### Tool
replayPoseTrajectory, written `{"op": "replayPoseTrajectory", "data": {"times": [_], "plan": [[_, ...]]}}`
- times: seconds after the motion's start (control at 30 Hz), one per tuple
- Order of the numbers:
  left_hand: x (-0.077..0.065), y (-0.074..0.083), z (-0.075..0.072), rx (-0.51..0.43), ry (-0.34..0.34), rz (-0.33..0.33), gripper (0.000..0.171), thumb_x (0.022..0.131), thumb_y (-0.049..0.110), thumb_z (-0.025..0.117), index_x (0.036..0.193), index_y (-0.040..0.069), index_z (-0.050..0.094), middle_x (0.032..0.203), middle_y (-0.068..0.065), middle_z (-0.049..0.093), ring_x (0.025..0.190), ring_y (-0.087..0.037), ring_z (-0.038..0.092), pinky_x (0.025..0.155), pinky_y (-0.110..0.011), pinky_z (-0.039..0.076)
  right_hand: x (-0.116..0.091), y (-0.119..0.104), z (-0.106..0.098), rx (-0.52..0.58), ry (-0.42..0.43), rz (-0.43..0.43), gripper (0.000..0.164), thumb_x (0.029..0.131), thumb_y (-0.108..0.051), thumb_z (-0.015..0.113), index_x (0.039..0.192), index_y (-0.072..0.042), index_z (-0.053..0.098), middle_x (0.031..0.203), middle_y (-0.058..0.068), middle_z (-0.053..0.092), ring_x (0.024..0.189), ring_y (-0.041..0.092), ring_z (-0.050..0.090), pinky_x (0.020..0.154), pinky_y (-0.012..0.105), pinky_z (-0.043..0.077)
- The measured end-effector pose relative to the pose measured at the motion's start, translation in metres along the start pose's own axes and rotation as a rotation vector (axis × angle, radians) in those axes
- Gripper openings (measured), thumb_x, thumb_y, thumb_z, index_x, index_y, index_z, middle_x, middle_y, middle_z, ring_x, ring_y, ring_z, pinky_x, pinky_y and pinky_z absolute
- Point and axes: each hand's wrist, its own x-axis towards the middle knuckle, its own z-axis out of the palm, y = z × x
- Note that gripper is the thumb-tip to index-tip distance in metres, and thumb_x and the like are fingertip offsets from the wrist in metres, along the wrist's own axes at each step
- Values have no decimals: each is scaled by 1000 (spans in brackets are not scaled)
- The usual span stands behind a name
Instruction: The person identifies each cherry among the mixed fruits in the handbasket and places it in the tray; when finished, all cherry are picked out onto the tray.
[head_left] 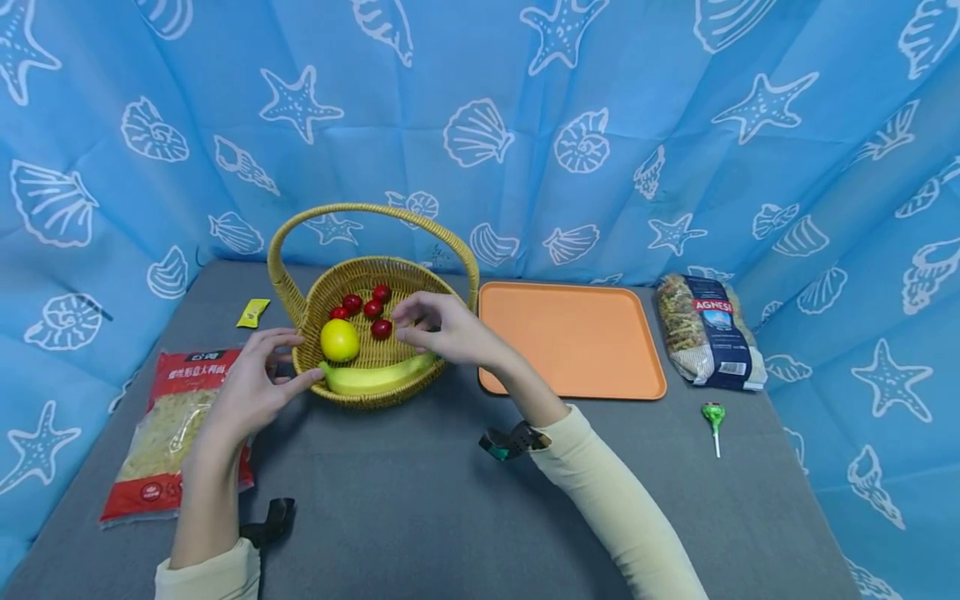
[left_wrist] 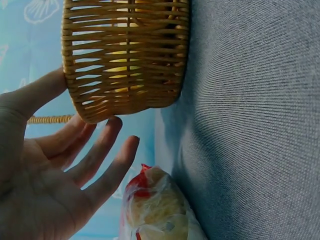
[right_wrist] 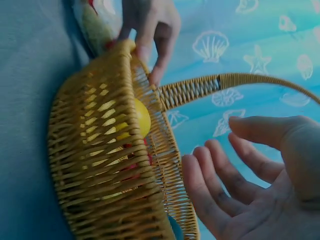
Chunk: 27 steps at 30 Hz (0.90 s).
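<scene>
A wicker basket [head_left: 369, 401] with a tall arched handle holds a green-yellow banana [head_left: 375, 378], a round yellow fruit [head_left: 340, 340] and several small dark red fruits [head_left: 382, 329]. My left hand [head_left: 258, 385] holds the basket's left side, thumb at the front rim and fingertips farther back. In the left wrist view its outer fingers stand off the wicker. Over the right part of the basket hovers my right hand [head_left: 442, 327], its fingers loosely bent. Its palm [right_wrist: 260, 210] faces the right wrist camera with nothing in it.
An orange tray [head_left: 570, 337] lies right of the basket, with an Agnesi pasta bag [head_left: 708, 332] and a green lollipop [head_left: 713, 413] beyond. Under the left forearm lies a red pasta bag [head_left: 161, 433]. A yellow wrapped candy [head_left: 253, 312] lies behind it.
</scene>
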Motion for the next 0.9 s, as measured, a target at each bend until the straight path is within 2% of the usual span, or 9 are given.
{"op": "replayPoseTrajectory", "data": {"times": [0.07, 0.27, 0.47, 0.53, 0.6, 0.73, 0.83, 0.9], "plan": [[1, 0, 0, -9, -7, -11, 73, 101, 44, 78, 155, 2, 51, 163, -26, 40, 135, -52, 57, 109, -69, 55, 13, 0, 1, -14, 3, 38, 26, 108, -11, 67, 131, -1, 67, 120, 18, 71, 99, 34, 74, 92, 59, 66], [1, 0, 0, -7, -7, -33, 75, 100, 46, 78, 156, 4, 51, 163, -25, 41, 137, -52, 56, 109, -69, 55, 43, 5, 9, 6, -5, 145, 27, 109, -13, 65, 131, 1, 67, 125, 20, 70, 120, 48, 69, 99, 61, 63], [2, 0, 1, 0, -7, -42, 74, 100, 46, 78, 156, 5, 51, 163, -25, 41, 136, -51, 57, 109, -68, 55, 62, 8, 19, 33, -9, 234, 34, 111, -13, 61, 140, 5, 62, 124, 20, 64, 123, 47, 66, 105, 58, 62], [2, 0, 1, -3, -9, -43, 74, 100, 46, 78, 156, 5, 51, 163, -25, 41, 136, -51, 56, 110, -69, 55, 66, 9, 21, 19, 6, 245, 33, 111, -11, 59, 139, 6, 62, 123, 21, 64, 120, 47, 67, 103, 54, 63], [2, 1, 1, -5, -11, -46, 74, 100, 45, 78, 156, 5, 50, 164, -25, 40, 137, -51, 56, 110, -69, 54, 70, 12, 23, -20, 25, 247, 31, 110, -10, 60, 137, 6, 64, 120, 19, 66, 116, 43, 68, 93, 43, 64], [2, 1, 0, -1, -11, -49, 74, 101, 44, 77, 157, 5, 50, 165, -25, 40, 137, -51, 55, 110, -69, 54, 77, 16, 27, -43, 31, 252, 31, 109, -7, 60, 136, 7, 66, 121, 22, 69, 115, 43, 66, 74, 25, 49], [1, 2, -1, -1, -11, -46, 74, 101, 44, 77, 157, 5, 50, 165, -25, 39, 137, -51, 56, 110, -69, 54, 81, 18, 31, -31, 12, 275, 32, 109, -6, 59, 138, 8, 65, 126, 24, 70, 119, 44, 66, 73, 22, 46], [1, 2, -1, 2, -12, -43, 74, 101, 44, 77, 156, 4, 50, 165, -26, 39, 136, -51, 56, 110, -69, 54, 83, 19, 32, -43, 4, 299, 32, 109, -5, 59, 138, 7, 65, 131, 24, 70, 122, 42, 66, 77, 24, 49]]}}
